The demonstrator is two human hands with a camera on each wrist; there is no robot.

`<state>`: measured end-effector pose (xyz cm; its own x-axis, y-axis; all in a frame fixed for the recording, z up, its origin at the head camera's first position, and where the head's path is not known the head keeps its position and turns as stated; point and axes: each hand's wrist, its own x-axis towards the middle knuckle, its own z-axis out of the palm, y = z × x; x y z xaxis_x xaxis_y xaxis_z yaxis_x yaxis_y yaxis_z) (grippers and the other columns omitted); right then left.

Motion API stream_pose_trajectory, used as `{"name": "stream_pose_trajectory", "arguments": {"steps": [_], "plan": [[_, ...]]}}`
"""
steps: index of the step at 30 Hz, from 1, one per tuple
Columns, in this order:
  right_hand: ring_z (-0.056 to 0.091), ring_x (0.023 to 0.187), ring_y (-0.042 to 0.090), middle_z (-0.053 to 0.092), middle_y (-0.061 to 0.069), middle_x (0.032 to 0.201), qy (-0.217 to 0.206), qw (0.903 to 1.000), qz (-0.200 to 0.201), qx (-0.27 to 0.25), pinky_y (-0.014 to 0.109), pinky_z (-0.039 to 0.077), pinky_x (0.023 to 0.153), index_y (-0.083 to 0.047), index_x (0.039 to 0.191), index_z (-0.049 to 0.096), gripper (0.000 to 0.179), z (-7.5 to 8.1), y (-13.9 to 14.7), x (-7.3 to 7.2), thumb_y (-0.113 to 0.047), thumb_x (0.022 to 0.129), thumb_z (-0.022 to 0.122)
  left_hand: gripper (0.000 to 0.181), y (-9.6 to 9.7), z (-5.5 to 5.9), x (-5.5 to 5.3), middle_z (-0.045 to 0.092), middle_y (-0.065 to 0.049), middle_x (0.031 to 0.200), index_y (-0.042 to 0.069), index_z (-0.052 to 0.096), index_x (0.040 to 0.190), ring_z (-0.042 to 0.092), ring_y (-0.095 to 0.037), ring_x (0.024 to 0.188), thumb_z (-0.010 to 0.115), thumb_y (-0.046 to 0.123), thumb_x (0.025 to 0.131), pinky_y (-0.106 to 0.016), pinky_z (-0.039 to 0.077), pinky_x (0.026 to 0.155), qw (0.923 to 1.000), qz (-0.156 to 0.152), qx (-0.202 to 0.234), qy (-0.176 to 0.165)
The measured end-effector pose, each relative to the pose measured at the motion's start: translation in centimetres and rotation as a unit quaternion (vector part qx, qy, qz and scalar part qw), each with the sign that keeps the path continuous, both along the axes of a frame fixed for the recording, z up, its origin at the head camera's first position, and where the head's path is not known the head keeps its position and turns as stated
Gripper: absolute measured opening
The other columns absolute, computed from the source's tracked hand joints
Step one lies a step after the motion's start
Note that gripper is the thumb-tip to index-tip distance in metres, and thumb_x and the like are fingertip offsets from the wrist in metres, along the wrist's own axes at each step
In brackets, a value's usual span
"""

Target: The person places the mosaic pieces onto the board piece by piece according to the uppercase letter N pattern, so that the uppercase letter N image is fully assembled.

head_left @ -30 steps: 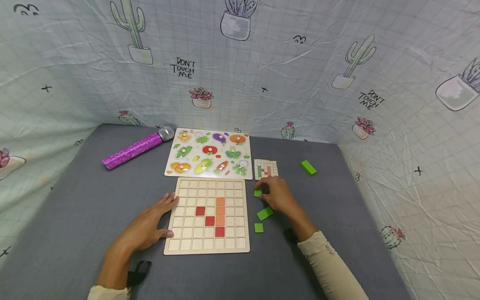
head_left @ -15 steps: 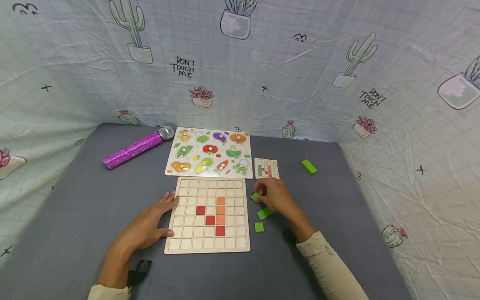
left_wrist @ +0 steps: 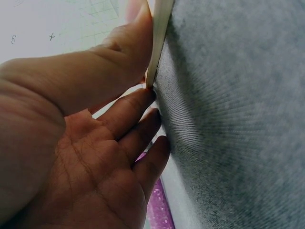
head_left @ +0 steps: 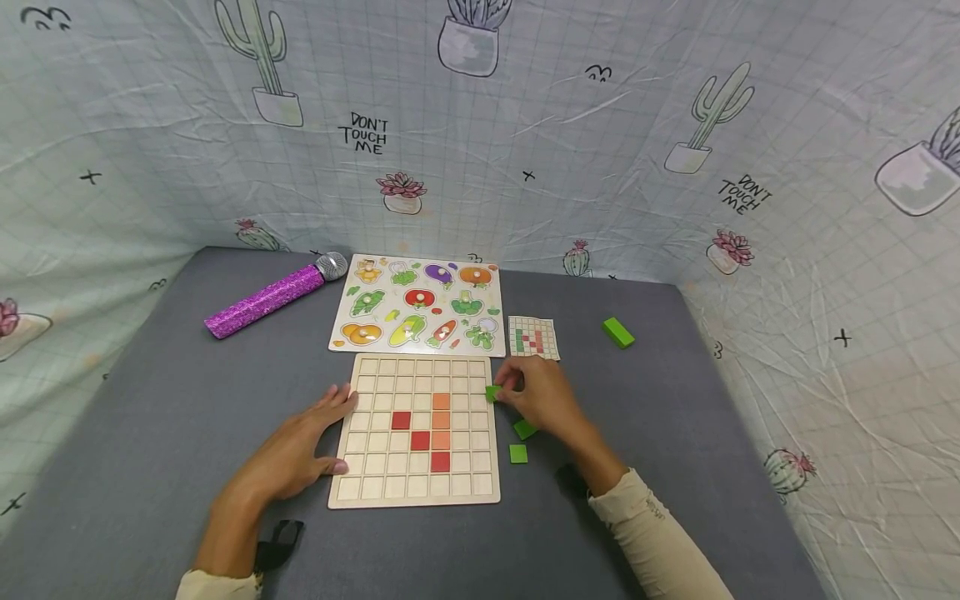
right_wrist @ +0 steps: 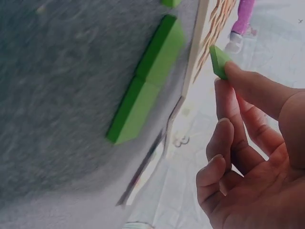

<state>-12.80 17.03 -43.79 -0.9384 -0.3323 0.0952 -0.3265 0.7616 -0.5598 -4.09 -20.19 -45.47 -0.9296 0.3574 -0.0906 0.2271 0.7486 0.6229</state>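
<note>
My right hand (head_left: 546, 396) pinches a small green square tile (right_wrist: 219, 62) between thumb and fingertips. It holds the tile at the right edge of a wooden grid board (head_left: 382, 487). On the board sit several red tiles (head_left: 421, 441) in a diagonal and a column of orange tiles (head_left: 441, 421). At the board's left edge rests my left hand (head_left: 296, 458), fingers stretched out, the thumb and fingertips touching the rim. Two green tiles (right_wrist: 145, 83) lie joined on the table under the right hand, partly hidden in the head view. A single green tile (head_left: 518, 454) is nearer.
Behind the board lies a vegetable puzzle board (head_left: 393, 315). A small pattern card (head_left: 533, 333) is right of it, partly behind the right hand. Another green piece (head_left: 618, 333) lies farther right. A glittery purple microphone (head_left: 270, 300) is at the back left of the grey table (head_left: 150, 433).
The right hand has lifted a green tile from the table and carried it left to the grid board's right edge. The left hand has stayed in place.
</note>
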Motion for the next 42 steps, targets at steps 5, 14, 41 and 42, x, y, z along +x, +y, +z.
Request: {"name": "stream_pose_trajectory", "arguments": {"steps": [5,14,41,42], "plan": [[0.058,0.064,0.005,0.066,-0.01,0.072,-0.007,0.9999,0.0,-0.012,0.028,0.048,0.063,-0.02,0.088,0.076,0.015,0.3,-0.7,0.3,-0.013,0.085,0.09,0.094,0.1,0.1,0.0,0.029,-0.02,0.174,0.003,0.041,0.163,0.026,-0.049,0.16,0.089,0.012,0.082,-0.071,0.031,0.12,1.0,0.002,-0.001,-0.005],[0.057,0.063,0.005,0.068,-0.011,0.072,-0.02,0.9994,0.019,-0.022,0.025,0.045,0.06,-0.019,0.087,0.077,0.013,0.6,-2.4,0.6,-0.014,0.086,0.089,0.095,0.3,0.1,0.0,0.029,-0.02,0.174,0.004,0.041,0.163,0.026,-0.049,0.16,0.09,0.013,0.082,-0.072,0.031,0.12,0.9999,0.008,-0.006,-0.006],[0.06,0.072,0.004,0.067,-0.012,0.072,-0.049,0.9974,0.053,-0.005,0.025,0.046,0.064,-0.023,0.081,0.074,0.017,0.9,-9.3,0.2,-0.018,0.087,0.089,0.094,0.1,-0.1,0.1,0.028,-0.019,0.175,0.004,0.041,0.163,0.025,-0.048,0.161,0.089,0.013,0.082,-0.07,0.031,0.121,1.0,0.006,0.0,-0.006],[0.06,0.072,0.004,0.066,-0.012,0.072,-0.051,0.9973,0.053,-0.002,0.025,0.045,0.064,-0.023,0.081,0.074,0.017,0.9,-9.6,0.2,-0.018,0.087,0.089,0.094,0.1,-0.1,0.1,0.028,-0.019,0.175,0.004,0.041,0.163,0.025,-0.048,0.161,0.089,0.013,0.082,-0.07,0.031,0.121,1.0,0.006,0.0,-0.007]]}}
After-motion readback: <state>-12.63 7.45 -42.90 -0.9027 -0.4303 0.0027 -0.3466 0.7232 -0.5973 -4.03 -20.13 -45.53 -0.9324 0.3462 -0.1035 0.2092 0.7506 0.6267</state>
